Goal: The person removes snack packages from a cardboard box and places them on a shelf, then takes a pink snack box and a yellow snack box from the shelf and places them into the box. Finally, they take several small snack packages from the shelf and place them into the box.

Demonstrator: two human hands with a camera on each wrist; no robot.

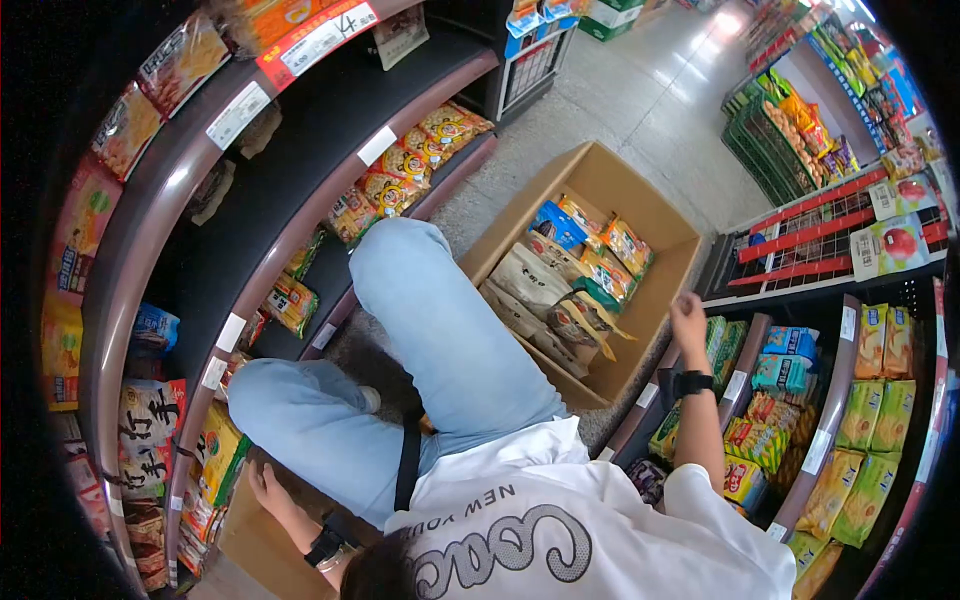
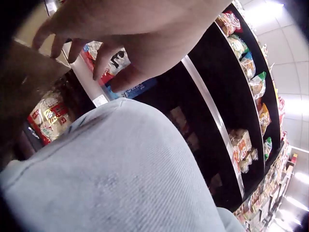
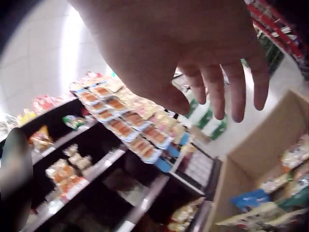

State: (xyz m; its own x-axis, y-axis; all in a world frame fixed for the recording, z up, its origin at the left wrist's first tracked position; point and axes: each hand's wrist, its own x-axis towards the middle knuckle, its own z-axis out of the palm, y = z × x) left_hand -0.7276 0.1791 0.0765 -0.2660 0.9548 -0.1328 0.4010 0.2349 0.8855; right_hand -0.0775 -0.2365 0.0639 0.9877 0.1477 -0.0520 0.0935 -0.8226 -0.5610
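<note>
My right hand (image 1: 688, 325) hangs beside the right wall of a big cardboard box (image 1: 570, 165), its fingers loosely extended and nothing in them. Inside that box lie several snack packs, among them a blue pack (image 1: 557, 226), an orange pack (image 1: 627, 246) and beige pouches (image 1: 528, 278). In the right wrist view the fingers (image 3: 236, 92) point downward, apart from one another. Low on the left, my left hand (image 1: 272, 495) holds nothing, beside the lower shelf and over a second cardboard box (image 1: 262, 540). Its fingers (image 2: 101, 63) are slightly bent in the left wrist view.
Curved shelves (image 1: 270, 270) with bagged snacks rise on the left. Another shelf with green packs (image 1: 875, 415) stands on the right, below a wire rack (image 1: 800, 240). Bent legs in jeans (image 1: 440, 300) are between the two boxes. Tiled floor (image 1: 640, 90) runs beyond.
</note>
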